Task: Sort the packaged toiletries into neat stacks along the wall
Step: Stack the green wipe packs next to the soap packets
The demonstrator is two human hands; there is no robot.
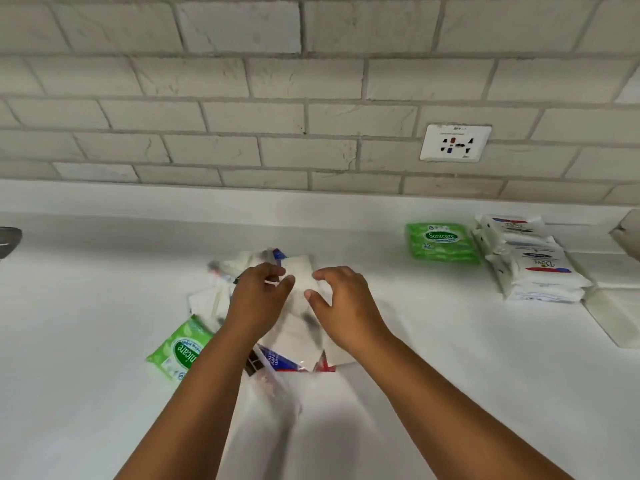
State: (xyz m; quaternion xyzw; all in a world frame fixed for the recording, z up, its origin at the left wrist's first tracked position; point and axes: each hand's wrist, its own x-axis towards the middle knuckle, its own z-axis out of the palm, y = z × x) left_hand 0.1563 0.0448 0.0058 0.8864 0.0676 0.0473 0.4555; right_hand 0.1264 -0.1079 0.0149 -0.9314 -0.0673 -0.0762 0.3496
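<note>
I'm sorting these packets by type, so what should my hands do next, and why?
Probably lift the white packet that both hands, left hand and right hand, are pinching out of the jumbled pile and start its own stack near the green Sanicare pack by the wall.

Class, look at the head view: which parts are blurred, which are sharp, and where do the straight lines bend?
Head view: the loose pile under the left hand and right hand is motion-blurred; the green Sanicare pack near the wall and the socket read sharper; wide-angle distortion curves the tile rows.

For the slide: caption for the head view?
Both hands, left hand and right hand, reach into the mixed packet pile; sorted stacks sit near the wall.
</note>
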